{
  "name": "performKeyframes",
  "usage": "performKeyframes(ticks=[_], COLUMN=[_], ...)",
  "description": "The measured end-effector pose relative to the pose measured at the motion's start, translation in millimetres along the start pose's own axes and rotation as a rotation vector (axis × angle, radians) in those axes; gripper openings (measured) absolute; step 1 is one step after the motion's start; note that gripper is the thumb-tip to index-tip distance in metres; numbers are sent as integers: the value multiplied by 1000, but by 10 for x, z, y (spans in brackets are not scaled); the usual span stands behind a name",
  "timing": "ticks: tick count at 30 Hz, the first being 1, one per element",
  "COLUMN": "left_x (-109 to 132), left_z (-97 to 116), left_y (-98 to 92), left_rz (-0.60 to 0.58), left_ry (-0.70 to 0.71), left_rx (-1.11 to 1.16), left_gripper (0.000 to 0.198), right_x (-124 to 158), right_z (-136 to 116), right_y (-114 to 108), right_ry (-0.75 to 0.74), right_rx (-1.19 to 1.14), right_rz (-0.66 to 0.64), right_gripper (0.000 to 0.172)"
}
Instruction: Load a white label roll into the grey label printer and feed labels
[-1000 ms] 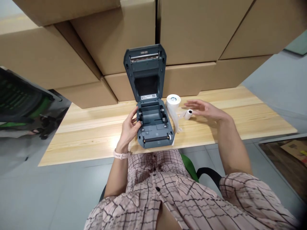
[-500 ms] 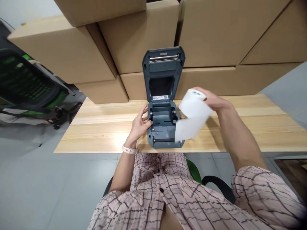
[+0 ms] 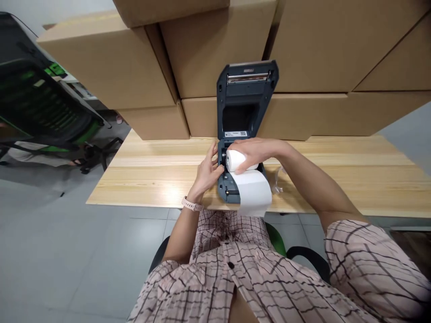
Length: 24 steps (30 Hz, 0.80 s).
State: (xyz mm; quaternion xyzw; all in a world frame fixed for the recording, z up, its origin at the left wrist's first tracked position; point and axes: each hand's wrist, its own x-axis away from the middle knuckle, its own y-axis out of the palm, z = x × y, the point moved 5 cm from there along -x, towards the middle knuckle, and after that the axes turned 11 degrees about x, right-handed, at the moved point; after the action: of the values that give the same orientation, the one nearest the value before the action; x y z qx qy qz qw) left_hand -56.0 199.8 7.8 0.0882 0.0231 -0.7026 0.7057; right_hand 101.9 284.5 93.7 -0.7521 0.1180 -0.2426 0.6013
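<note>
A dark grey label printer [image 3: 232,197] sits on the wooden table with its lid [image 3: 248,96] raised. My right hand [image 3: 257,151] is closed over a white label roll [image 3: 237,160] at the printer's roll bay; its right end is hidden under my fingers. From the roll a loose strip of labels [image 3: 256,195] hangs forward past the printer's front and over the table edge. My left hand [image 3: 208,171] grips the printer's left side, its thumb on the rim by the left roll holder and its fingers along the outer wall.
Large cardboard boxes [image 3: 208,58] are stacked behind the printer. A crumpled clear plastic scrap [image 3: 278,181] lies right of it on the wooden table [image 3: 134,179]. Off to the left stands a black and green chair [image 3: 43,103], with part of another person's leg [image 3: 43,154] beneath it.
My right hand has brought the label roll from the printer's right side leftward into its bay. The loose strip now drapes over the front. My left hand stays on the printer; the view has shifted slightly.
</note>
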Motion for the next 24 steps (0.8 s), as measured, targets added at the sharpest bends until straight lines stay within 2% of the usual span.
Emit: performKeyframes(ticks=[7,10,13,16,20,24], left_x=[7,9,13,31,91,141], left_z=[57,61,61,54,42,53], left_y=[43,62,80,108,163,204], left_rz=[10,2,-2,21,91,135], left_ry=[2,20,37,36,12,18], left_rx=[7,38,73,103,128,129], left_gripper=[91,88,84,79,66,59], right_x=[-152,-34,306,723,1024,1018], right_z=[84,24,-199,-527,-882,-1012], right_y=[242,220,207,422,823,986], right_ry=[148,123,-25,-130,-60,24], right_rx=[-37,-33,-5,-22,27,62], right_rz=[-22,62,250,305,377,464], right_gripper=[71,73,74,72,88,93])
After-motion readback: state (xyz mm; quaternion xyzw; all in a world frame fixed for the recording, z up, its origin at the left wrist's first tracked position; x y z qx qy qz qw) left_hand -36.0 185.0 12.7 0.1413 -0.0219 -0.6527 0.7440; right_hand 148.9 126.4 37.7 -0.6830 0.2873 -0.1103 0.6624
